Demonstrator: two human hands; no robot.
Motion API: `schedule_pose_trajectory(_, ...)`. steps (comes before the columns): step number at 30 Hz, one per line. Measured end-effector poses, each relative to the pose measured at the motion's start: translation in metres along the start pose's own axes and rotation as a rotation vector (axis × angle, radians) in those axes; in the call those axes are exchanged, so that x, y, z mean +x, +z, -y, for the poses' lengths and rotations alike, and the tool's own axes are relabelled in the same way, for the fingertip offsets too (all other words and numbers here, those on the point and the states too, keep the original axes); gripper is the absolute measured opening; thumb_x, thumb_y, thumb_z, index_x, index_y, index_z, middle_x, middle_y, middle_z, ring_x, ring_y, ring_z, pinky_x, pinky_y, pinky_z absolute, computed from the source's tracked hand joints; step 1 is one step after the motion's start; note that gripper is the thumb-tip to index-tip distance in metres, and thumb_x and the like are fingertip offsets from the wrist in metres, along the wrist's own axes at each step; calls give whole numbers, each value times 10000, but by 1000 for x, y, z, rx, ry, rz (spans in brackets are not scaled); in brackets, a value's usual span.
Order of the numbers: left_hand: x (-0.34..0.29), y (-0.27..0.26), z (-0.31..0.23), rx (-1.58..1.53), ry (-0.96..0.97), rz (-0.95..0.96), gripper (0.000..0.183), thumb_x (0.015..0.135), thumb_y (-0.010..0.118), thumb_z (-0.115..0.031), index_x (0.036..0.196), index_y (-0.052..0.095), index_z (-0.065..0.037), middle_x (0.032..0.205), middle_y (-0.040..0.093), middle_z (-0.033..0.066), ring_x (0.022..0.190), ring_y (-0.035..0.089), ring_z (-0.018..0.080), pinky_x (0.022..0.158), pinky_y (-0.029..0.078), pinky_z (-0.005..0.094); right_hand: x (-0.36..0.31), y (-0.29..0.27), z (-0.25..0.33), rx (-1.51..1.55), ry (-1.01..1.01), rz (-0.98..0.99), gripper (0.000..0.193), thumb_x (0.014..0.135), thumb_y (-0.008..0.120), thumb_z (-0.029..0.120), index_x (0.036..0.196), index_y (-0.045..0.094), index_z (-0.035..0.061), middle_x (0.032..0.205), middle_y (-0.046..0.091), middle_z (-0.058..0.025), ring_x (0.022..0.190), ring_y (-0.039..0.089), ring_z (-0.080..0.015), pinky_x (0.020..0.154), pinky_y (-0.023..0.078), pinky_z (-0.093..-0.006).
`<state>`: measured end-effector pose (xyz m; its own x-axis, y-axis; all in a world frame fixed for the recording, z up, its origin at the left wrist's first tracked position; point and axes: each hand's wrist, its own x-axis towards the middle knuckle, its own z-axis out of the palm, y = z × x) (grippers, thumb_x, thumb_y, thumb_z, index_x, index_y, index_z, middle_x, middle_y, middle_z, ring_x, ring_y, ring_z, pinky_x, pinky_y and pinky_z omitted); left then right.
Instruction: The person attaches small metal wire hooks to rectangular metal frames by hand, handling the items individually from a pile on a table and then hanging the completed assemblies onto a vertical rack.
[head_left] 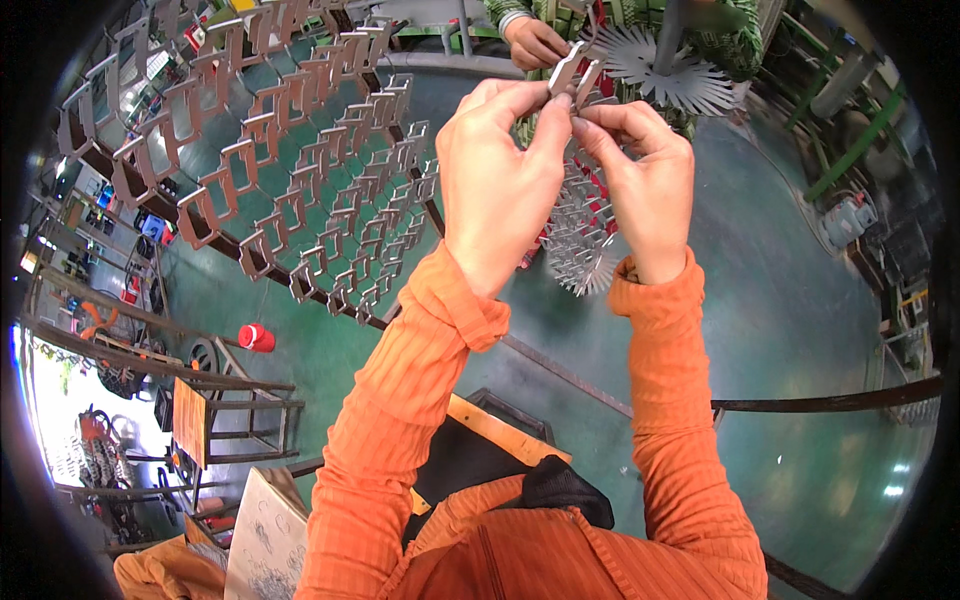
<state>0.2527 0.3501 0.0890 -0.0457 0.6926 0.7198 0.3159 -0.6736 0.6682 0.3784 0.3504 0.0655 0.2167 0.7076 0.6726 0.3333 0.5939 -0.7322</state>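
Note:
A bent grey metal bracket (566,72) is up at the top of the view, raised in front of me. My left hand (505,175) pinches it between thumb and fingers. Close beside, my right hand (645,180) is closed too, thumb against fingertips at the bracket's right side. The exact contact is partly hidden by the fingers. Behind my hands hangs a column of fanned grey metal pieces (585,268), with a larger fan of flat blades (665,75) higher up.
Many similar brackets (262,138) hang in rows on a brown frame at left. Another person's hand (535,43) is just beyond the bracket. A red container (256,338), wooden-topped stool (190,422) and gas cylinder (850,220) stand farther off. A dark rail (830,402) crosses at right.

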Motion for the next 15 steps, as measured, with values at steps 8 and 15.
schedule_pose_trajectory(8, -35, -86, 20, 95, -132, -138, 214, 882, 617, -142, 1049, 658, -13, 924, 654, 54, 789, 598, 112, 685, 469, 242, -48, -1, -52, 168, 260, -174, 143, 835, 673, 92, 954, 636, 22, 799, 600, -5, 695, 545, -60, 629, 448, -207)
schedule_pose_trajectory(15, -105, -111, 88, 154, -488, -174, 187, 922, 563, -90, 1066, 654, -14, 869, 647, 17, 670, 527, 35, 594, 427, 183, -139, 142, -137, 120, 367, 250, 138, 816, 639, 147, 900, 661, 40, 868, 623, -85, 742, 606, -192, 685, 482, -299)
